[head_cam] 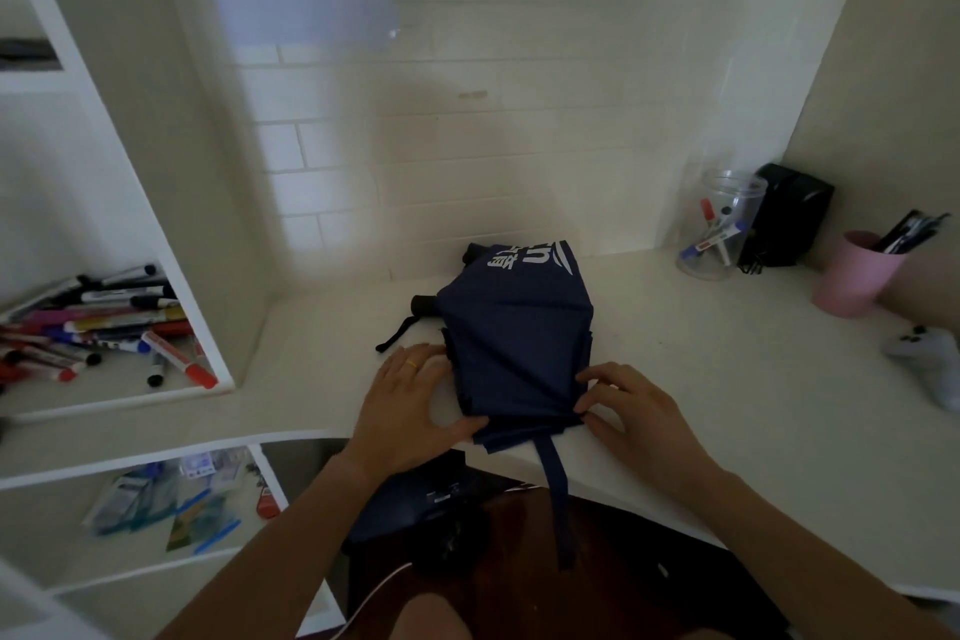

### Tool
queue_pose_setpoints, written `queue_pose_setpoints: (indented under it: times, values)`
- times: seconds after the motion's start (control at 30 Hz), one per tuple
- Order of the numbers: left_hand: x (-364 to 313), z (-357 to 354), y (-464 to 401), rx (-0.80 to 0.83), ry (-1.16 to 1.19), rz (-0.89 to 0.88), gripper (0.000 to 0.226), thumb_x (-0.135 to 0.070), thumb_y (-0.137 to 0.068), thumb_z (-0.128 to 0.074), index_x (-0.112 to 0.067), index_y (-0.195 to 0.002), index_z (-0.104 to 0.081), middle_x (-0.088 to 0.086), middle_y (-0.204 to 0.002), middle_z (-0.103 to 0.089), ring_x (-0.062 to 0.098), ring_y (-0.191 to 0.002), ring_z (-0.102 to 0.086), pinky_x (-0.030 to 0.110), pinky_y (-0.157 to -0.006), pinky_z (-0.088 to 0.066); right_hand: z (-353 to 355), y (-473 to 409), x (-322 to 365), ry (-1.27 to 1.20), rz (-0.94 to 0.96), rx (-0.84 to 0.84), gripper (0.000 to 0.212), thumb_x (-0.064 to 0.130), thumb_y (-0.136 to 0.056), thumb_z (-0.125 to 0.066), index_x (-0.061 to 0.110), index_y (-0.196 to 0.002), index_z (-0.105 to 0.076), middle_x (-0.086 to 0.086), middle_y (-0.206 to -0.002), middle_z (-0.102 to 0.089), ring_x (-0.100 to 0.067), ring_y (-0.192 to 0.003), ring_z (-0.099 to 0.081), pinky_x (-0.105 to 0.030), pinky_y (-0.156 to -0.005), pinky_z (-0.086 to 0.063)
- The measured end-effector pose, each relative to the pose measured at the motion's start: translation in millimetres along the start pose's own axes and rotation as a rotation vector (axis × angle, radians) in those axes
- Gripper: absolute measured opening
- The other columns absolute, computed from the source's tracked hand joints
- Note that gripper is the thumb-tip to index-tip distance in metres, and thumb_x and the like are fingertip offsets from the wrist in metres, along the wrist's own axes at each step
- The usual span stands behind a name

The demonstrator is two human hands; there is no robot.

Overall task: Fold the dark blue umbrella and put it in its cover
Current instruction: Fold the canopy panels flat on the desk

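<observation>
- The left hand (410, 400) lies flat on the white surface (701, 379), fingers straight and a ring on one of them, its thumb pressing the near left corner of the dark blue umbrella (514, 338).
- The right hand (631, 413) has curled fingers that pinch the canopy folds at the near right corner.
- Between the two hands the umbrella lies collapsed but loose, white lettering on its far end, reaching away from the hands toward the tiled wall (493, 146).
- Its closing strap (556, 494) hangs off the surface's curved near edge, just inward of the right hand.
- The black handle (423, 304) and wrist cord (395, 335) stick out just beyond the left hand's fingertips.
- A dark blue fabric piece (410, 499), possibly the cover, lies below the surface edge under the left wrist.
- Left of the left hand there is bare surface up to the shelf unit (208, 327), which holds markers (104, 327).
- Right of the right hand there is open surface; a clear jar (722, 229), a pink cup (857, 276) and a white controller (930, 364) stand well apart, near the far right corner.
</observation>
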State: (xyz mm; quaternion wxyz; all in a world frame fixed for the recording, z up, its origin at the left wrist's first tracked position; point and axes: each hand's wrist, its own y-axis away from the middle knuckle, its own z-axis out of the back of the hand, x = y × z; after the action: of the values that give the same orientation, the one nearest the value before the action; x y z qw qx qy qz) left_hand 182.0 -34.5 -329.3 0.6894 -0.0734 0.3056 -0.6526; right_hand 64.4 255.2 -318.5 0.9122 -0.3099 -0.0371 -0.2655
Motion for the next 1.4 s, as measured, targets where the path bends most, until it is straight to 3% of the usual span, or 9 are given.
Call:
queue_pose_setpoints:
  times: [0.1, 0.23, 0.53, 0.63, 0.77, 0.93, 1.03, 1.17, 1.4]
  values:
    - [-27, 9, 5, -0.069, 0.327, 0.266, 0.072, -0.082, -0.08, -0.042, -0.023, -0.111, -0.07, -0.011, -0.105, -0.068, 0.008, -0.103, -0.056, 0.045, -0.108, -0.039, -5, 2, -2, -0.023, -0.005, -0.021, 0.016, 0.012, -0.08, -0.08, 0.022, -0.089, -0.071, 0.006, -0.121, -0.063, -0.01, -0.098, -0.063, -0.028, -0.079, -0.057]
    - [-53, -1, 1, -0.104, 0.458, 0.459, 0.059, -0.079, -0.08, -0.051, -0.029, -0.114, -0.051, -0.006, -0.068, -0.071, 0.01, -0.073, -0.067, 0.046, -0.086, -0.054, -5, 2, -2, -0.021, 0.03, -0.028, 0.013, 0.013, -0.081, -0.078, 0.021, -0.087, -0.07, 0.002, -0.132, -0.057, -0.009, -0.093, -0.061, -0.025, -0.073, -0.055]
    - [-47, -7, 6, 0.038, 0.204, 0.229, 0.045, -0.039, -0.084, -0.074, -0.035, -0.127, -0.059, -0.012, -0.068, -0.057, 0.013, -0.072, -0.057, 0.041, -0.082, -0.052, -3, 2, -5, -0.007, 0.024, 0.019, 0.016, 0.007, -0.081, -0.077, 0.02, -0.089, -0.071, 0.007, -0.097, -0.07, -0.013, -0.087, -0.064, -0.035, -0.071, -0.059]
    - [-50, -6, 6, 0.078, 0.097, 0.184, 0.05, -0.041, -0.086, -0.073, -0.029, -0.132, -0.059, -0.014, -0.074, -0.049, 0.017, -0.085, -0.055, 0.036, -0.087, -0.048, 6, -8, 1, 0.015, -0.05, 0.12, 0.012, 0.017, -0.082, -0.068, 0.026, -0.09, -0.069, 0.012, -0.095, -0.068, -0.013, -0.088, -0.06, -0.037, -0.076, -0.056]
    - [-49, -6, 4, 0.112, 0.041, 0.129, 0.053, -0.045, -0.086, -0.071, -0.026, -0.134, -0.059, -0.005, -0.085, -0.06, 0.021, -0.092, -0.058, 0.033, -0.085, -0.046, 14, -40, 28, -0.029, 0.008, -0.041, 0.016, 0.027, -0.095, -0.058, 0.025, -0.105, -0.07, 0.009, -0.11, -0.067, -0.012, -0.1, -0.057, -0.029, -0.086, -0.051]
    - [-40, -10, 7, 0.066, -0.141, 0.034, 0.056, -0.06, -0.086, -0.051, -0.024, -0.125, -0.067, 0.001, -0.102, -0.063, 0.023, -0.093, -0.058, 0.035, -0.08, -0.049, -19, -49, 16, 0.142, 0.058, 0.416, 0.059, 0.051, -0.101, -0.026, 0.03, -0.156, -0.027, 0.003, -0.168, -0.014, -0.017, -0.154, -0.009, -0.038, -0.125, -0.015]
    - [-35, -6, 9, 0.002, -0.232, -0.06, 0.051, -0.061, -0.087, -0.053, -0.024, -0.118, -0.071, 0.007, -0.109, -0.055, 0.025, -0.099, -0.052, 0.04, -0.083, -0.05, -25, -43, 5, 0.177, 0.029, 0.595, 0.069, 0.059, -0.101, -0.021, 0.03, -0.159, 0.002, 0.012, -0.166, 0.013, -0.007, -0.152, 0.016, -0.037, -0.126, 0.001]
    - [-41, 1, -7, -0.004, -0.167, -0.249, 0.04, -0.046, -0.097, -0.054, -0.015, -0.117, -0.07, 0.013, -0.137, -0.052, 0.029, -0.134, -0.044, 0.046, -0.112, -0.038, -26, -44, 5, 0.156, 0.008, 0.66, 0.071, 0.06, -0.102, -0.019, 0.028, -0.158, 0.01, 0.014, -0.164, 0.018, -0.003, -0.15, 0.019, -0.035, -0.126, 0.004]
    - [-20, -13, -9, 0.433, -0.249, -0.132, 0.07, -0.072, -0.097, -0.014, -0.04, -0.159, -0.011, -0.006, -0.169, -0.004, 0.013, -0.156, -0.003, 0.04, -0.126, -0.013, -19, -41, -3, 0.146, -0.063, 0.673, 0.084, 0.076, -0.093, -0.016, 0.031, -0.156, 0.016, 0.017, -0.162, 0.022, 0.0, -0.149, 0.019, -0.033, -0.126, 0.003]
